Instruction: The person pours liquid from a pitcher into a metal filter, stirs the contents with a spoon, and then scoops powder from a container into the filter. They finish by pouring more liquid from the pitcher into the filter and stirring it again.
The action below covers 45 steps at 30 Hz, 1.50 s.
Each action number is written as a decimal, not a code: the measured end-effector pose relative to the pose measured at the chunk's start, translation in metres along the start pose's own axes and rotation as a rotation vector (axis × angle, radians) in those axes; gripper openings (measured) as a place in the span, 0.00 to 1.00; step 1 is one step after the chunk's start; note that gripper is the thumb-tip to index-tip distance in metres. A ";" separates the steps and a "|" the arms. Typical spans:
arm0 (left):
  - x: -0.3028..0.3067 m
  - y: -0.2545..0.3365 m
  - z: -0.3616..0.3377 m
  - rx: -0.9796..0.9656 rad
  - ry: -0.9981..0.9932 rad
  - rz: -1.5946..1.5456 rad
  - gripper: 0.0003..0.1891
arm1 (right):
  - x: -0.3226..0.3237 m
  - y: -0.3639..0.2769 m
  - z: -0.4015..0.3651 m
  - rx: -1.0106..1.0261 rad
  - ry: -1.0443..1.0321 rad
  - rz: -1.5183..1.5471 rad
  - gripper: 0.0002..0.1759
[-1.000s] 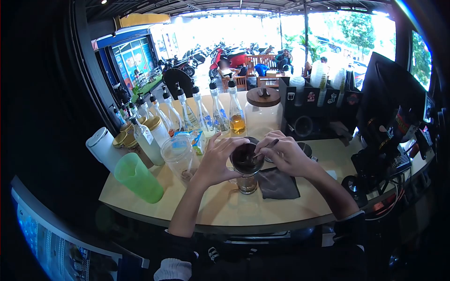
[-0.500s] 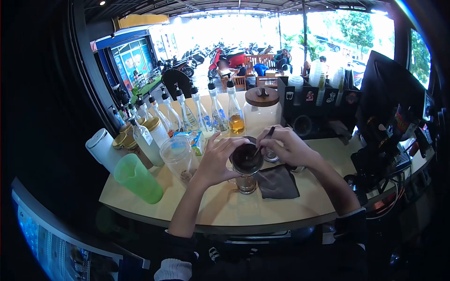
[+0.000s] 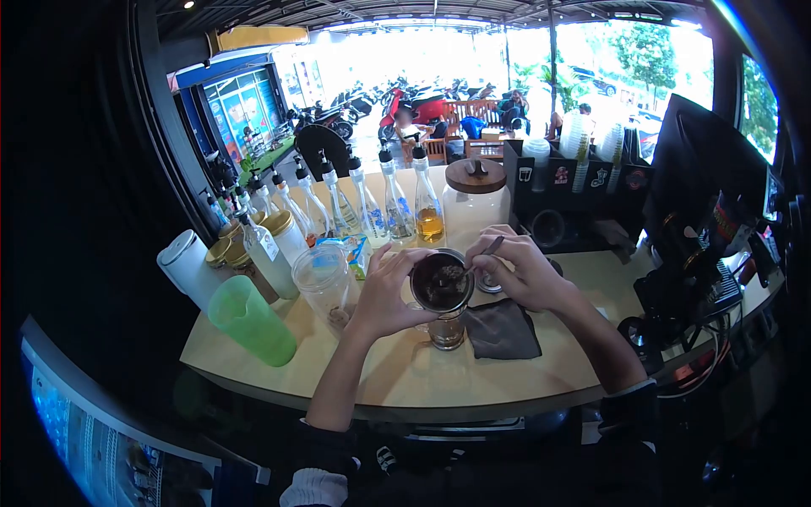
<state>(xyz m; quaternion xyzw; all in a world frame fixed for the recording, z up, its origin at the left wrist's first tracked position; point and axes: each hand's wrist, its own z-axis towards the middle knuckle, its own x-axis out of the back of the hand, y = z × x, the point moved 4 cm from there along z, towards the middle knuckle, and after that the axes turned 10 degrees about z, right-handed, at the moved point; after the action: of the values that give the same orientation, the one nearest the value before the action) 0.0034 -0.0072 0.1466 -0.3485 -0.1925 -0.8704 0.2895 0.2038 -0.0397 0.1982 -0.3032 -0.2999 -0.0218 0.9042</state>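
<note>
A dark round dripper (image 3: 431,296) with dark, speckled contents sits over a clear glass mug (image 3: 446,333). My left hand (image 3: 384,294) grips the dripper's left side, thumb low and fingers along its rim. Pinched in my right hand (image 3: 525,272) is a thin spoon (image 3: 491,246), its lower end down inside the dripper at the right. A folded dark cloth (image 3: 502,330) lies just right of the mug. Close to my left wrist stands a clear plastic jar (image 3: 325,283). Part of a small metal lid or tin (image 3: 488,280) shows behind my right fingers.
A green pitcher (image 3: 252,321) stands at the left of the counter (image 3: 414,384). Several pump bottles (image 3: 429,211) line the back, beside a large wooden-lidded jar (image 3: 475,203). A black cup holder (image 3: 574,198) and dark equipment (image 3: 693,279) occupy the right.
The spoon has tilted flatter, and my right hand has shifted slightly. The dripper's opening now faces me more, so its speckled contents show better. My left hand keeps its hold.
</note>
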 end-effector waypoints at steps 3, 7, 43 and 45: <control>0.002 0.004 0.000 0.026 0.005 -0.004 0.43 | -0.002 -0.002 -0.002 0.041 -0.009 -0.009 0.07; 0.003 0.005 -0.001 0.008 0.038 -0.001 0.42 | 0.000 -0.003 -0.002 0.066 0.024 -0.007 0.07; -0.007 0.006 0.000 0.103 -0.010 0.016 0.45 | 0.006 0.025 -0.022 -0.173 0.456 0.484 0.08; -0.014 0.001 0.000 0.139 -0.025 -0.024 0.43 | 0.007 0.031 -0.024 -0.206 0.470 0.521 0.08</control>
<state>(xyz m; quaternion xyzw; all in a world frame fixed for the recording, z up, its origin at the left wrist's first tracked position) 0.0120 -0.0029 0.1365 -0.3364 -0.2601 -0.8539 0.3001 0.2292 -0.0267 0.1701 -0.4457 0.0071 0.1103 0.8884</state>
